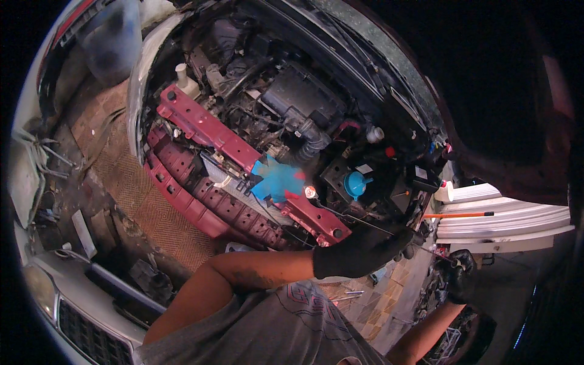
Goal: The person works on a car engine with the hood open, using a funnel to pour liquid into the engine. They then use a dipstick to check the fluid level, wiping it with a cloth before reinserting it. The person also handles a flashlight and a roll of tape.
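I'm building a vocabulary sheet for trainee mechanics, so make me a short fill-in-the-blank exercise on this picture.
1. The gloves on the left hand and right hand are ____.
2. The hand nearer the red crossbar is the person's ____ hand.
3. The round, funnel-like piece is coloured ____.
4. The thin rod with a dark end is mostly ____.

Missing words: black; left; blue; orange.

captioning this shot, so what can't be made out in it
In the head view:
left hand: grip unclear, black glove and shadow hide it
right hand: grip unclear, too dark and small
red bar: a stretch, hidden by the blue covering
silver car: lower front, cut off by the picture's edge
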{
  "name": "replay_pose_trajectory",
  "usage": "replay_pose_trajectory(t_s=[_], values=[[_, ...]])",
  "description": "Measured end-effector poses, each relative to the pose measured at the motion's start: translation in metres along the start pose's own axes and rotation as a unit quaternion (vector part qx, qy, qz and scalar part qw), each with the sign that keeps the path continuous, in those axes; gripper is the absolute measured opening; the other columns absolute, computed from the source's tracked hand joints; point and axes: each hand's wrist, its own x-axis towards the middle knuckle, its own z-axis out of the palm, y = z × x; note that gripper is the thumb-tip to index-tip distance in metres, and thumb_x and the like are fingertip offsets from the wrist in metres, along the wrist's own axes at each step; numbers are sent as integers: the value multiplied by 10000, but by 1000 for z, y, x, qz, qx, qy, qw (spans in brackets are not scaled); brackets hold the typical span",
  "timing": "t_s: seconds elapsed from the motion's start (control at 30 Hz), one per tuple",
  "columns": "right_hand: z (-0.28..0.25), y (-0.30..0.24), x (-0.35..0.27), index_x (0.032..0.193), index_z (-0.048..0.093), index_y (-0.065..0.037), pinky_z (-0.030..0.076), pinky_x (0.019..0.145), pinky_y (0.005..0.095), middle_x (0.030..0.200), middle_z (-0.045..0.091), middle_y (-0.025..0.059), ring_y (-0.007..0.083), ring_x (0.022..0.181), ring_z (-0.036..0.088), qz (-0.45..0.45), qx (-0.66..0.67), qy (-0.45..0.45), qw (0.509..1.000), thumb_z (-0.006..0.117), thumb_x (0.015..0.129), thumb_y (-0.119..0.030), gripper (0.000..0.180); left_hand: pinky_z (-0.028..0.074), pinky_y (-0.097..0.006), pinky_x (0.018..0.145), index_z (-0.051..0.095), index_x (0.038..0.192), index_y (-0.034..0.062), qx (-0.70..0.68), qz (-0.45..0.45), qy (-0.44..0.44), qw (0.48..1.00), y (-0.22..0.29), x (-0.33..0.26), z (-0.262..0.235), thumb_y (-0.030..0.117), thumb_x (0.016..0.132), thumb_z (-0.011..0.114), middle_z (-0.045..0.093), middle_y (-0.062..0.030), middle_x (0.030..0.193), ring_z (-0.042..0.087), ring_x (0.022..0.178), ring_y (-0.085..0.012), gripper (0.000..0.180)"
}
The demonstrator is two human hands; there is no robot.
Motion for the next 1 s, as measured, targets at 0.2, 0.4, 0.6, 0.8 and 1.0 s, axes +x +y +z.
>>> replay_pose_trajectory(t_s=[0.2,0.4,0.6,0.8,1.0], values=[[8,7,0,957,576,-11,465,563,288,769,674,119,106,584,545,25,-15,15,999,583,958,-524,512,447,-351,628,614,1094,-30,168,160,113,966,-11,-5,13,152,1018,522,619,-81,794,599,722,-164,218],[2,12,-1,959,596,-4,447,571,275,812,683,117,122,626,560,40,-46,27,998,586,958,-510,506,453,-353,621,618,1051,-11,50,110,91,988,-8,-8,18,130,1006,544,620,-76,817,590,716,-164,166],[6,4,6,982,597,3,480,683,294,834,650,65,142,735,594,35,-78,-10,996,550,958,-572,578,475,-387,882,578,1249,-42,-183,-145,-101,967,-2,-6,1,-17,962,539,593,-183,1142,602,1037,-307,291],[-2,18,6,970,601,-7,463,638,297,825,634,64,132,687,562,42,-72,-5,996,547,963,-556,551,495,-346,667,628,1147,-13,-139,-35,22,989,-1,-5,8,113,992,559,663,-136,886,637,770,-185,212],[-8,20,4,948,620,-4,493,710,306,875,696,106,158,747,609,-28,-129,23,991,549,988,-462,465,460,-381,827,593,1191,-43,-86,-15,-2,996,-6,-12,8,67,971,568,642,-160,1039,613,934,-241,247]])
